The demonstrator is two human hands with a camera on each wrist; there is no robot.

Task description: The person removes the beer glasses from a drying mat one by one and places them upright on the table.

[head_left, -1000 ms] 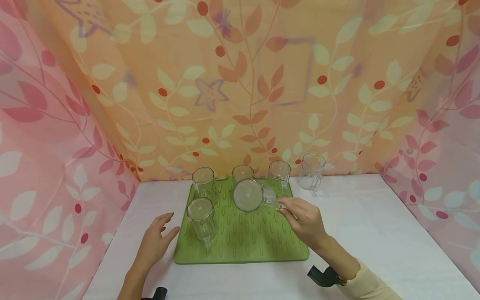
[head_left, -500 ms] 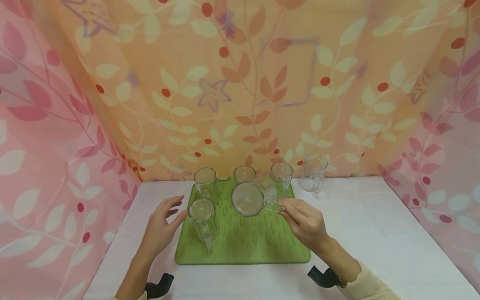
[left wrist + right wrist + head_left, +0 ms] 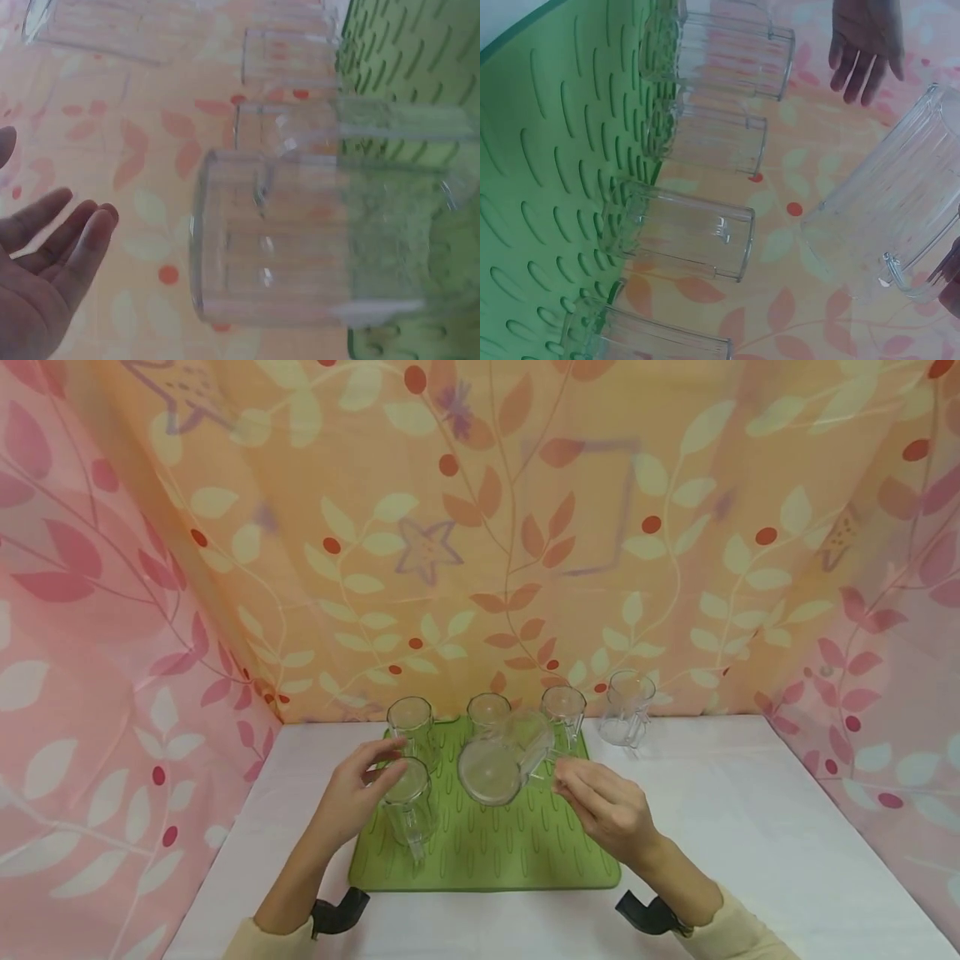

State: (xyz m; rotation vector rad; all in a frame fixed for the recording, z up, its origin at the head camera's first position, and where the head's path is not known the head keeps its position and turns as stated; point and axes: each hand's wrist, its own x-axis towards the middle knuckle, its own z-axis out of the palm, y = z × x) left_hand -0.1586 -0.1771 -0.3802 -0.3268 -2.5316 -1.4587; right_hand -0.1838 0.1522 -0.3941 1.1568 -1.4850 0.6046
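Raised over the green ridged mat [image 3: 495,860] is a clear glass mug [image 3: 491,768], tilted with its round end toward me. My right hand [image 3: 611,810] pinches it by the handle; the right wrist view shows the mug [image 3: 892,187] slanting, with fingertips [image 3: 951,289] at its handle. My left hand [image 3: 352,789] holds nothing, its fingers apart and slightly bent. It overlaps the rim of the front-left glass mug [image 3: 410,818] in the head view. In the left wrist view that hand [image 3: 45,262] is apart from the nearest mug [image 3: 292,240].
Along the mat's back edge stand three more glass mugs, at left [image 3: 412,718], middle [image 3: 489,710] and right [image 3: 564,703]. Another mug [image 3: 627,710] stands off the mat at back right, on the white tablecloth [image 3: 735,810]. Patterned cloth [image 3: 337,593] walls the back and sides.
My left hand has moved right and forward, from beside the mat to over the front-left mug. The held mug has tilted further, its round end swinging down toward me; my right hand barely moved.
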